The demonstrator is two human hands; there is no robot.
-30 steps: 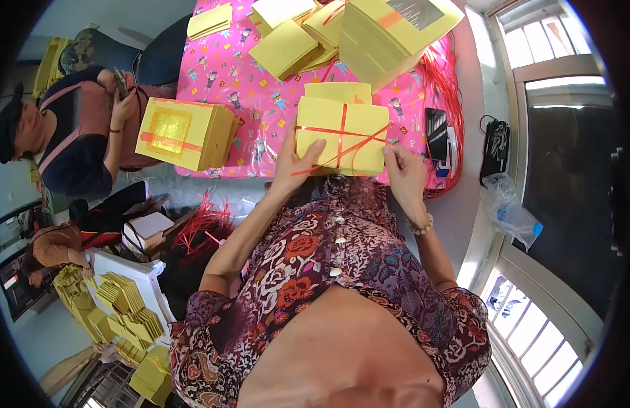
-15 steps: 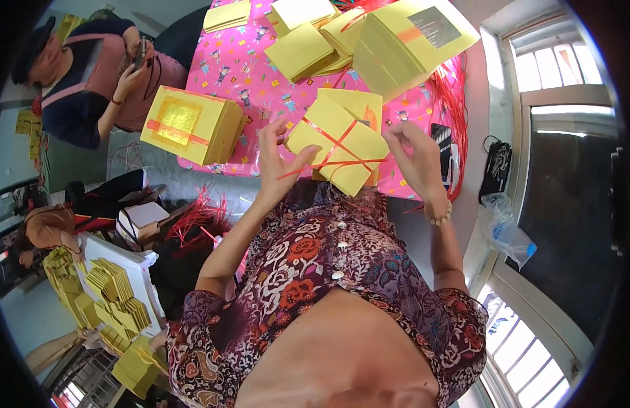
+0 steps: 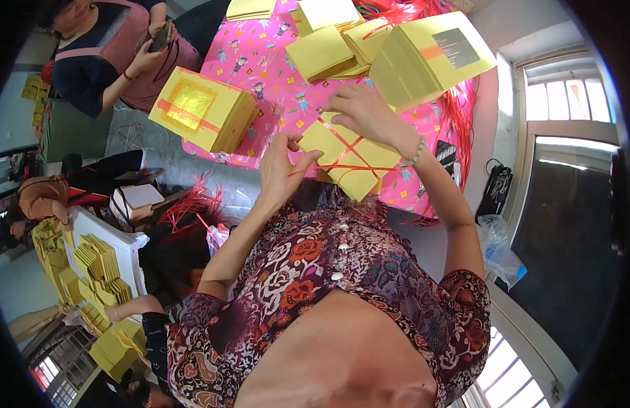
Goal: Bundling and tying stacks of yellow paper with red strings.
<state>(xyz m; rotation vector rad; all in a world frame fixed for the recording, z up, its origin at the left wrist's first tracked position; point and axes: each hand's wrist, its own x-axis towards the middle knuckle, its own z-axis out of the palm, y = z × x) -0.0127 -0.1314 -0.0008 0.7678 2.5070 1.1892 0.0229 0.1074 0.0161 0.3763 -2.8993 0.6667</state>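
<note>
A bundle of yellow paper [image 3: 375,154] lies at the near edge of the desk [image 3: 274,112], which has a pink cover printed with small figures. The bundle sits turned at an angle, one corner pointing toward the person's floral blouse [image 3: 308,248]. Red ribbon [image 3: 359,168] crosses its upper face diagonally, and another length runs across the near part.

The person's left hand [image 3: 287,165] is at the bundle's left corner, fingers curled and thumb beside the ribbon, a loose end of which lies across the hand; how firmly it holds either cannot be told. The right hand [image 3: 361,114], with a beaded bracelet [image 3: 418,151] at its wrist, reaches over the far side of the bundle with bent fingers; the fingertips' hold cannot be made out.

To the left stands a thick yellow block with a gold foil square [image 3: 192,106]. Beyond the hands are loose yellow stacks [image 3: 319,53] and a larger yellow block with a grey panel [image 3: 457,49]. Red strands [image 3: 466,102] hang along the desk's right side. At upper left, a co-worker [image 3: 104,58] holds a phone [image 3: 162,36].
</note>
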